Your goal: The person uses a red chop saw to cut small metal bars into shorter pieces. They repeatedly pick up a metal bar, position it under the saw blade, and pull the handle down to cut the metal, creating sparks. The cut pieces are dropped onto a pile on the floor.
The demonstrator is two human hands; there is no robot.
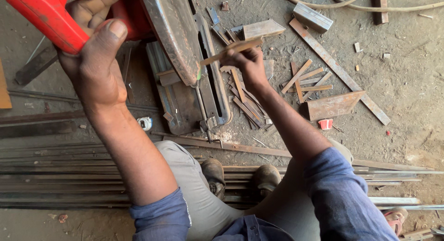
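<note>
My left hand (92, 56) grips the red handle (41, 19) of a chop saw at the upper left. The saw's grey blade guard (173, 33) hangs over the metal base (185, 102) on the ground. My right hand (247, 65) holds a thin rusty metal strip (231, 49) and feeds its end toward the blade guard. Just right of the base lies a pile of short cut strips (247, 107).
Long steel bars (69, 176) lie across the ground under my legs and shoes (266, 176). Scattered offcuts (307, 79), an angle piece (333, 104), a long flat bar (342, 74), a small red cap (325, 124) and a hose (370, 5) lie on the dirt floor at right.
</note>
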